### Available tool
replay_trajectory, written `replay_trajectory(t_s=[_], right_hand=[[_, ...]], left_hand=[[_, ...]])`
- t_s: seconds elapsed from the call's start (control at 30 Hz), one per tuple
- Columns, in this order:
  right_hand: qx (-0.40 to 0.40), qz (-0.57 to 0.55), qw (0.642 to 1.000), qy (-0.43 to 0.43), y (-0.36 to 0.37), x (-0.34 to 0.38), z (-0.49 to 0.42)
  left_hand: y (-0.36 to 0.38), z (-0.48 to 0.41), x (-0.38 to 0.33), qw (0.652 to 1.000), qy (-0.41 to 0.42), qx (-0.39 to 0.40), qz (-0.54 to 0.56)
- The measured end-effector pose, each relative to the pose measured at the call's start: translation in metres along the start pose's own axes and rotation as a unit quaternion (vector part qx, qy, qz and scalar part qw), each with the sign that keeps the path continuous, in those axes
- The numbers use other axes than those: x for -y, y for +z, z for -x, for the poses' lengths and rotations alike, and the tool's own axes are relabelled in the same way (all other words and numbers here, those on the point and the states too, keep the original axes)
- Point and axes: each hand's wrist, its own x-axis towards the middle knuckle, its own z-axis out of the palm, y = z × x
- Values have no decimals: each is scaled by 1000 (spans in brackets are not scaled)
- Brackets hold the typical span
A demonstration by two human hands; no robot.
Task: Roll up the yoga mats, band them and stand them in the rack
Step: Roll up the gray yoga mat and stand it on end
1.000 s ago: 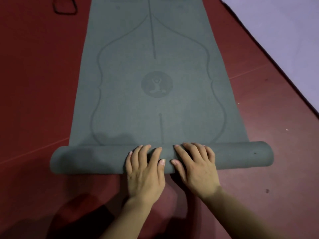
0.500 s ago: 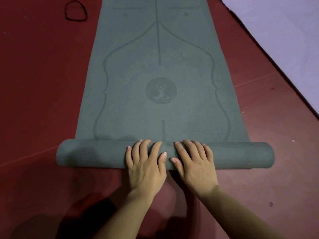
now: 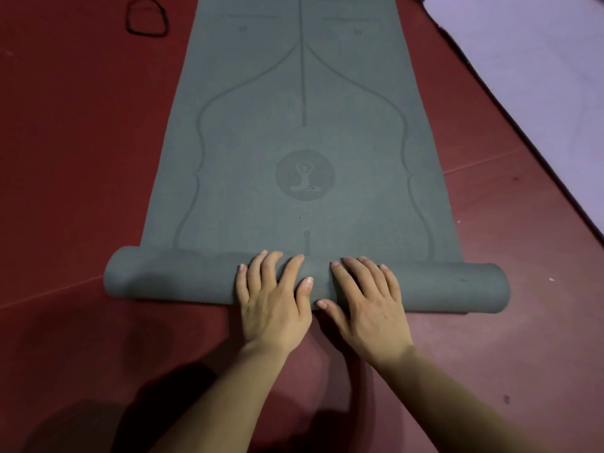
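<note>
A grey-green yoga mat (image 3: 300,103) lies lengthwise on the red floor, with a round yoga-figure emblem near its middle. Its near end is wound into a roll (image 3: 176,276) lying crosswise. My left hand (image 3: 273,299) and my right hand (image 3: 369,305) press side by side on the middle of the roll, fingers straight and spread over its top. A black elastic band (image 3: 147,16) lies on the floor at the far left of the mat.
The red floor (image 3: 72,158) surrounds the mat on the left and near sides. A pale lilac mat or sheet (image 3: 536,60) covers the floor at the far right. No rack is in sight.
The roll has advanced a little up the mat under both hands, covering more of the short line below the emblem. The black band has come further into view.
</note>
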Motion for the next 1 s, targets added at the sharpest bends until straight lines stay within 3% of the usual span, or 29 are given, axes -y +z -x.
replay_trajectory(t_s=[0.23, 0.4, 0.8, 1.0], right_hand=[[8, -9, 1000, -13, 2, -8, -27], [26, -3, 999, 20, -1, -4, -24], [62, -3, 998, -29, 3, -25, -58], [37, -7, 998, -41, 2, -32, -53]], left_hand=[[6, 6, 1, 1000, 26, -16, -6], [5, -11, -5, 1000, -4, 1, 0], [13, -30, -18, 999, -37, -2, 15], [11, -58, -26, 999, -53, 1, 1]])
